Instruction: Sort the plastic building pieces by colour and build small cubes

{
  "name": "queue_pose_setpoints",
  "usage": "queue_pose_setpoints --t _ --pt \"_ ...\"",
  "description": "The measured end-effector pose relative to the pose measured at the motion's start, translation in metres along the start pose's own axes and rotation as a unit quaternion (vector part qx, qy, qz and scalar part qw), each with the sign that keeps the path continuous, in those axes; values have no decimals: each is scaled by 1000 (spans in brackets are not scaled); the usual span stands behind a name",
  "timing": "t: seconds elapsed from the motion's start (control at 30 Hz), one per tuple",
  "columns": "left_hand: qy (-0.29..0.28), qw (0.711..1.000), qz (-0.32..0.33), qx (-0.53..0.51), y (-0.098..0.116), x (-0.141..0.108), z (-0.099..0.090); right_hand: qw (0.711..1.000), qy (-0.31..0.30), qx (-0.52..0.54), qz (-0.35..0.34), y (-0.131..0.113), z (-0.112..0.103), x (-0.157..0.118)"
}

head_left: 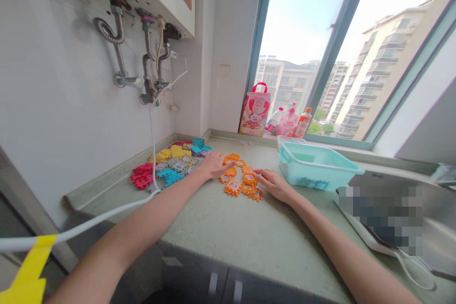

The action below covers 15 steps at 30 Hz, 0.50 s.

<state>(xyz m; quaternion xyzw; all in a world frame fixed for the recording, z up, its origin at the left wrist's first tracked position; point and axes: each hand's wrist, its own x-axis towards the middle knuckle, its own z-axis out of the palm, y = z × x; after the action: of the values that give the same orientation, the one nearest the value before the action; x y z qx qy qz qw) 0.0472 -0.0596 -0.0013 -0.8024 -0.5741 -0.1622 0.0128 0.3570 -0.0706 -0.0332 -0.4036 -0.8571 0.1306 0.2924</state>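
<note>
Several orange interlocking plastic tiles (233, 187) with notched edges, some with window-like grids, lie in a loose cluster on the counter. At the cluster's upper left is my left hand (213, 165), palm down, its fingers stretched over the nearest tiles. My right hand (273, 184) rests at the right side, fingertips against the edge of the orange tiles, fingers loosely extended. Left of my left hand is a mixed pile of similar tiles: red tiles (143, 175), yellow tiles (178, 152), grey tiles (178, 166) and teal tiles (170, 176). Neither hand visibly lifts a tile.
A mint-green plastic basin (320, 152) stands right of my right hand, beside a metal sink (427, 209). A white hose (107, 211) and cable cross the counter's left side. Bottles (288, 122) and a pink package (254, 114) line the windowsill. A pixelated object (381, 218) lies near the sink.
</note>
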Motion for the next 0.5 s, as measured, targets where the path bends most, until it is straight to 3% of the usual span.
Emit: queue_pose_setpoints --t 0.1,0.3,0.5 --pt "10 1000 25 0 -1 0 4 1000 -10 -7 -1 -1 -1 -1" --pt "-56 996 69 -25 -3 3 5 1000 -20 -21 6 -12 -6 -3" --pt "-88 994 60 -23 8 -8 -5 998 -54 -23 -11 -19 -10 -4"
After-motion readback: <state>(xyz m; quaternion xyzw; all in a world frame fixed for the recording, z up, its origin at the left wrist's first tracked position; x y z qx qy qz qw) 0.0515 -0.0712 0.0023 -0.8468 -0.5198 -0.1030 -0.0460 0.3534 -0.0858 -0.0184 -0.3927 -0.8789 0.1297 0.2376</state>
